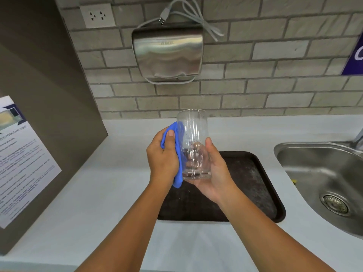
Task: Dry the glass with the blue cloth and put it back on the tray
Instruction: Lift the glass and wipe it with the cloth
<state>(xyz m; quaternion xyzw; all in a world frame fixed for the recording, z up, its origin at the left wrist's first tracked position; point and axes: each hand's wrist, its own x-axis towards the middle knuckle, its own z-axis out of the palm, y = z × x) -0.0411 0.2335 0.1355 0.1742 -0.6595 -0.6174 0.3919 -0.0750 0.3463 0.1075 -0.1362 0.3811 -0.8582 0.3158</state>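
Above the tray (263,185), we are gripping the glass (193,144) in our right hand (212,173) and wiping its side with the cloth (175,154) clutched in our left hand (163,160), lowering it upright next.

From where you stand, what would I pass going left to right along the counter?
Printed notice → left hand with the blue cloth → glass → right hand → dark tray → steel sink.

Steel hand dryer (168,54) on brick wall, wall socket (97,15), steel sink (322,181) at right, microwave notice (21,160) at left
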